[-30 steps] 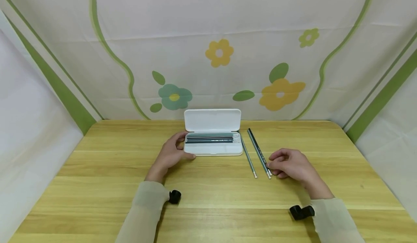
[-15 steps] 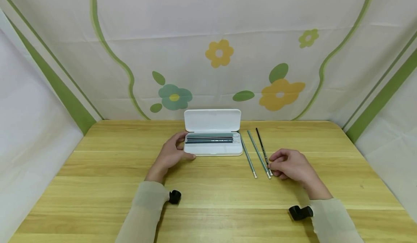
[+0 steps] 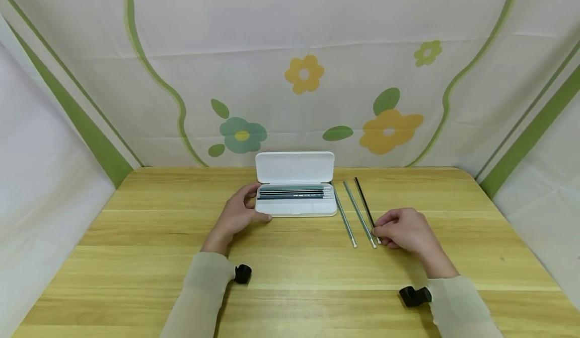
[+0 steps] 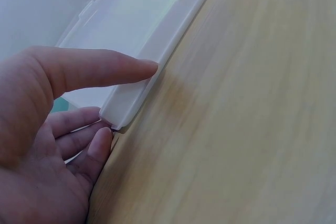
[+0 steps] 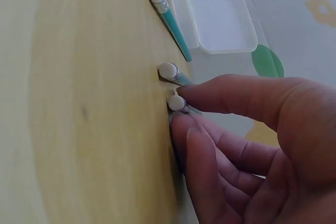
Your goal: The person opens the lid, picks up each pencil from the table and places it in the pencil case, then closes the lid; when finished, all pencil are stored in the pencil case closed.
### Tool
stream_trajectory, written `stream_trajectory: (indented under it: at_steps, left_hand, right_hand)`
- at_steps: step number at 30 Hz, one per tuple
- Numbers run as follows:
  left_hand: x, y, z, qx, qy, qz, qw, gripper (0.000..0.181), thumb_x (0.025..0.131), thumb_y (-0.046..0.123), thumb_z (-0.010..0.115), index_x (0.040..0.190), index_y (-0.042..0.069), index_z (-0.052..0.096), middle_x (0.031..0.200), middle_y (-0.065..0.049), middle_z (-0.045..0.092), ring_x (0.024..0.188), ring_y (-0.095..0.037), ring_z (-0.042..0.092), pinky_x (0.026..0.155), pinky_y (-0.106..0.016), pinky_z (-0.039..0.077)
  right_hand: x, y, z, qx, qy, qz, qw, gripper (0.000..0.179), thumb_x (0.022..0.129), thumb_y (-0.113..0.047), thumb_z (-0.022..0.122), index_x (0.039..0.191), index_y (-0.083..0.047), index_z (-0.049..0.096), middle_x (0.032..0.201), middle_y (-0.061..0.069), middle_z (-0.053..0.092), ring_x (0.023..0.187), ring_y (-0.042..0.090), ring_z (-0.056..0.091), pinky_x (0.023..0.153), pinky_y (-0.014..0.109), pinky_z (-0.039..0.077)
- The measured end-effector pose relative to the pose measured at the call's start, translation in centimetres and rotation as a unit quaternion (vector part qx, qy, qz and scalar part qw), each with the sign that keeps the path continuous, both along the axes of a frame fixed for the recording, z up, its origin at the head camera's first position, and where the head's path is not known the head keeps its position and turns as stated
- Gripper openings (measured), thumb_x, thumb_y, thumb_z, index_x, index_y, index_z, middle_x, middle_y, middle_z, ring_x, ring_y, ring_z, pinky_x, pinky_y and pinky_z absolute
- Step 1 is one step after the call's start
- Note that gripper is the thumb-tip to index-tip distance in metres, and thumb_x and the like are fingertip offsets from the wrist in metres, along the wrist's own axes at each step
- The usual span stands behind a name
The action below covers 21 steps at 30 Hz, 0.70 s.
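An open white pencil case (image 3: 296, 208) stands near the table's back edge, its lid tilted up, with several green and dark pencils (image 3: 294, 195) lying along its rear half. My left hand (image 3: 235, 218) holds the case's left end, thumb (image 4: 128, 69) along the front wall and the other fingers at the end and back. Near its white eraser end, a black pencil (image 3: 364, 201) is pinched between my right hand's (image 3: 405, 229) thumb and fingers. Just left of it lies a green pencil (image 3: 359, 213), its eraser (image 5: 168, 70) beside my right thumb tip.
Another green pencil (image 3: 345, 222) lies against the case's right side, its eraser end toward me. The wooden table (image 3: 308, 287) meets a flower-printed cloth (image 3: 290, 111) right behind the case.
The black pencil has moved rightward off the green one, its far end swinging away, and has rolled slightly in my right fingers. My left hand and the case stay put.
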State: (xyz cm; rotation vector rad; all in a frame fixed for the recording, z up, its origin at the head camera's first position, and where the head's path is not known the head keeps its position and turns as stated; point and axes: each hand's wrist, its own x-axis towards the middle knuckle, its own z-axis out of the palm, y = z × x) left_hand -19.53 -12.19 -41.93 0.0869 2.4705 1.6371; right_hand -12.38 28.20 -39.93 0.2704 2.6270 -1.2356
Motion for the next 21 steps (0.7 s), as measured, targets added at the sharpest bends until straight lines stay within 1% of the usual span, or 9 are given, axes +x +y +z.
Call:
stream_trajectory:
  at_steps: [7,9,12,16,21]
  left_hand:
    - [0.01,-0.06,0.06,0.003,-0.004,0.000,1.0000,0.092,0.079,0.006,0.093,0.160,0.015,0.049,0.157,-0.015,0.055,0.125,-0.036,0.066,0.110,-0.050,0.052]
    - [0.05,-0.12,0.06,0.004,-0.003,0.000,1.0000,0.092,0.079,0.007,0.093,0.160,0.015,0.050,0.156,-0.015,0.055,0.124,-0.035,0.066,0.110,-0.049,0.052]
    - [0.07,-0.17,0.03,0.006,-0.001,-0.001,1.0000,0.092,0.079,0.007,0.093,0.160,0.015,0.050,0.156,-0.016,0.055,0.124,-0.035,0.066,0.109,-0.048,0.052]
    - [0.07,-0.16,-0.02,0.011,0.001,-0.004,0.9999,0.092,0.079,0.005,0.093,0.160,0.014,0.049,0.156,-0.017,0.055,0.124,-0.035,0.067,0.109,-0.047,0.053]
    - [0.00,-0.05,-0.01,0.004,0.004,-0.003,1.0000,0.091,0.079,0.005,0.094,0.159,0.014,0.051,0.155,-0.016,0.056,0.123,-0.035,0.068,0.108,-0.047,0.054]
  right_hand:
    - [0.07,-0.32,0.09,0.046,0.011,0.006,0.9989,0.020,0.089,-0.023,0.081,0.098,-0.005,0.078,0.076,0.003,0.075,0.066,0.014,0.070,0.061,0.030,0.059]
    - [0.07,-0.41,0.07,0.058,0.014,0.010,0.9981,0.021,0.088,-0.025,0.080,0.097,-0.006,0.078,0.075,0.002,0.075,0.065,0.014,0.069,0.060,0.029,0.057]
    - [0.07,-0.45,0.05,0.063,0.016,0.008,0.9978,0.024,0.089,-0.028,0.079,0.096,-0.006,0.076,0.074,0.002,0.074,0.065,0.015,0.067,0.060,0.030,0.054]
    - [0.09,-0.35,-0.10,0.047,0.013,-0.001,0.9988,0.025,0.089,-0.029,0.078,0.099,-0.006,0.075,0.074,0.002,0.073,0.068,0.016,0.067,0.061,0.029,0.054]
    - [0.08,0.13,-0.35,0.002,0.013,-0.013,0.9998,0.027,0.092,-0.025,0.076,0.106,-0.002,0.075,0.076,0.003,0.075,0.070,0.016,0.071,0.063,0.029,0.059]
